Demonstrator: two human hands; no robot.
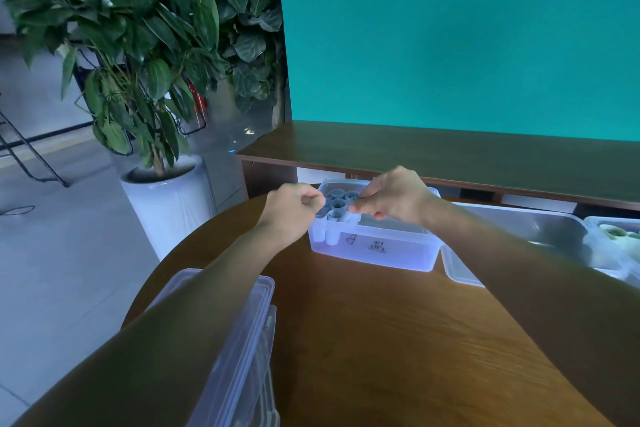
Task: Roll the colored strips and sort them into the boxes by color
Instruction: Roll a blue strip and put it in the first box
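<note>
A clear plastic box with a handwritten label stands on the far side of the round wooden table. Several blue-grey rolled strips stand upright, packed together in its left end. My right hand reaches over the box, with thumb and fingertips pinching one roll at the edge of the cluster. At the box's left corner my left hand is curled into a fist beside the rolls, and I see nothing inside it.
A metal tray lies to the right of the box, with a clear lid at its near corner. A box holding green rolls sits at the far right. Stacked clear containers lie under my left forearm. A potted plant stands beside the table.
</note>
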